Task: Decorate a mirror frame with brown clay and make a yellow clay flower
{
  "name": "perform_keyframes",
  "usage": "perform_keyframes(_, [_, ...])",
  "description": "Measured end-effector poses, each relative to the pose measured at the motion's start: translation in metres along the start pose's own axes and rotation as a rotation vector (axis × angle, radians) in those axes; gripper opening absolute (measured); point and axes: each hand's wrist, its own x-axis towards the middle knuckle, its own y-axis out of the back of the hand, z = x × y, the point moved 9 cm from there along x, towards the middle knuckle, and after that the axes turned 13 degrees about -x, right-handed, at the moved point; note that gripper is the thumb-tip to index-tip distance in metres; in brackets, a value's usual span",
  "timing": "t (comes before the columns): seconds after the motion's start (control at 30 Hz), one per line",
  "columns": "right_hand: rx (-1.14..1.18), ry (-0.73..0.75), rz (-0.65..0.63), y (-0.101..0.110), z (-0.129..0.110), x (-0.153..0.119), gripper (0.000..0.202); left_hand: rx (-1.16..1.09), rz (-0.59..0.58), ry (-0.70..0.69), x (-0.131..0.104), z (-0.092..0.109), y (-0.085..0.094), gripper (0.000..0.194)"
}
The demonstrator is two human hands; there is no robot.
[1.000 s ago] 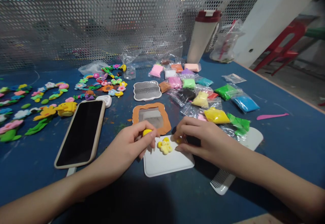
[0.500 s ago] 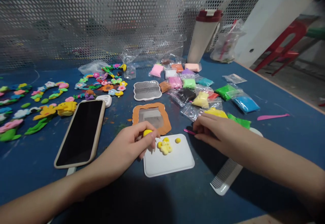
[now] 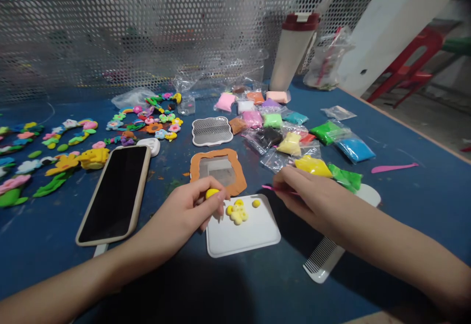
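Yellow modelling clay (image 3: 212,193) is pinched between the thumb and fingers of my left hand (image 3: 200,204), which hovers at the left edge of a white board (image 3: 243,240). On that board lie a pale yellow clay figure (image 3: 238,214) with brighter yellow bits and, apart from it, a small yellow clay ball (image 3: 256,204). My right hand (image 3: 300,186) is closed on a thin pink modelling tool (image 3: 270,187), just right of the board; its tip points left and the rest is hidden by the fingers. A white comb (image 3: 320,260) lies partly beneath my right forearm.
Behind the board are a mirror framed in orange clay (image 3: 237,177) and a white-rimmed mirror (image 3: 212,131). Bagged clay (image 3: 312,165) spreads to the right, near another pink tool (image 3: 393,168) and a tumbler (image 3: 292,54). A phone (image 3: 114,191) and colourful clay pieces (image 3: 66,164) lie left.
My right hand has picked the pink tool up off the table, and its tip is raised a little. My left hand still holds the yellow clay in about the same place.
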Motion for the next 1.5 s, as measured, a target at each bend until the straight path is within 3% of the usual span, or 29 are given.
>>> perform_keyframes(0.27, [0.269, 0.114, 0.125, 0.010, 0.001, -0.009, 0.011, -0.041, 0.083, -0.026, 0.002, -0.003, 0.006, 0.018])
perform_keyframes(0.43, [0.347, 0.080, 0.175, 0.011, 0.005, -0.009, 0.011, 0.029, 0.124, -0.064, 0.000, -0.001, 0.010, 0.017])
perform_keyframes(0.63, [0.451, -0.001, 0.085, 0.002, 0.014, -0.006, 0.008, 0.090, 0.107, -0.091, -0.002, -0.001, 0.009, 0.018])
perform_keyframes(0.93, [0.460, 0.001, 0.032, -0.008, 0.014, -0.003, 0.008, 0.171, 0.093, -0.091, -0.001, -0.002, 0.009, 0.018])
perform_keyframes(1.5, [0.429, 0.026, 0.090, -0.008, 0.005, -0.004, 0.012, 0.181, 0.087, -0.103, -0.001, 0.001, 0.007, 0.017])
